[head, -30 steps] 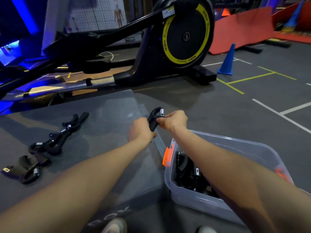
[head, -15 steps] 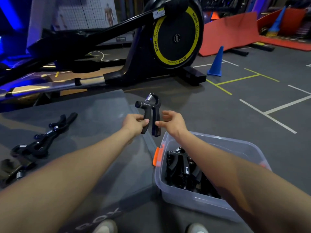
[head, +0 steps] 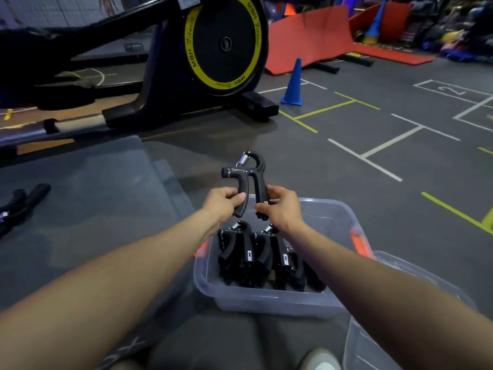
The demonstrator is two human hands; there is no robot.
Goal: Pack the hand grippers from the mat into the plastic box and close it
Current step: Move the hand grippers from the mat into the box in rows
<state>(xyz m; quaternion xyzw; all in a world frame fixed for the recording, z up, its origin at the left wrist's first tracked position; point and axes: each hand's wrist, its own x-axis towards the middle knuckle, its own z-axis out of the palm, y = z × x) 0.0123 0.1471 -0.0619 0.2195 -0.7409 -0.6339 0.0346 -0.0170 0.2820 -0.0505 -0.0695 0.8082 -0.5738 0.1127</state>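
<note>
At the left edge of the frame a hand gripper on the mat point(head: 18, 206) is cut off, the forearms hide part of the plastic box point(head: 266, 300), and its lid point(head: 373, 340) runs off the bottom right.

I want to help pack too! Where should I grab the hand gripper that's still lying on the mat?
Judging by its shape, grab the hand gripper on the mat by its long handle, coming from above. That handle sticks up and out, free to wrap fingers around; the spring end is cut off at the picture's edge.

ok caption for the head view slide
Both hands, left hand and right hand, hold a hand gripper above the plastic box.
</note>
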